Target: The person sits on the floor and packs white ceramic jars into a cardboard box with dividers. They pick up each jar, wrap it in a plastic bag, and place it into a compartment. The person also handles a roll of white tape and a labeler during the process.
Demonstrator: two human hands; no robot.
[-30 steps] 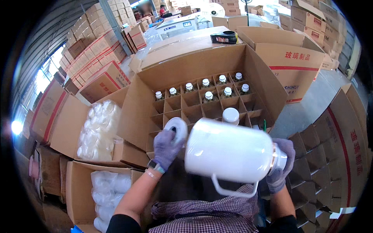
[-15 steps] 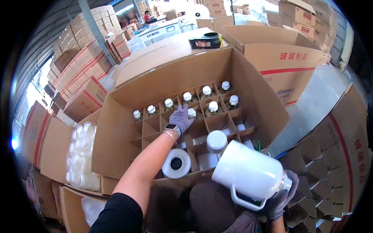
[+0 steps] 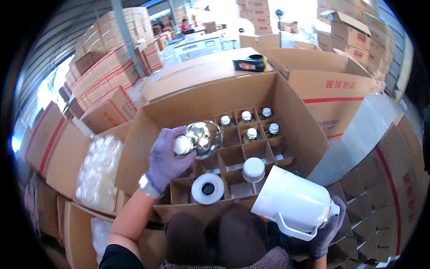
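Left hand, gloved, fingers wrapped round silver glass flask liner, lifted above divided cardboard box. Right hand, gloved, fingers closed on base of white jug shell, held tilted at box's near right corner. White ring laid in near cell. More capped liners seated in far cells.

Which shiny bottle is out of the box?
The silver bottle in the left hand, lifted above the dividers. The other bottles sit down in their compartments, only caps showing.
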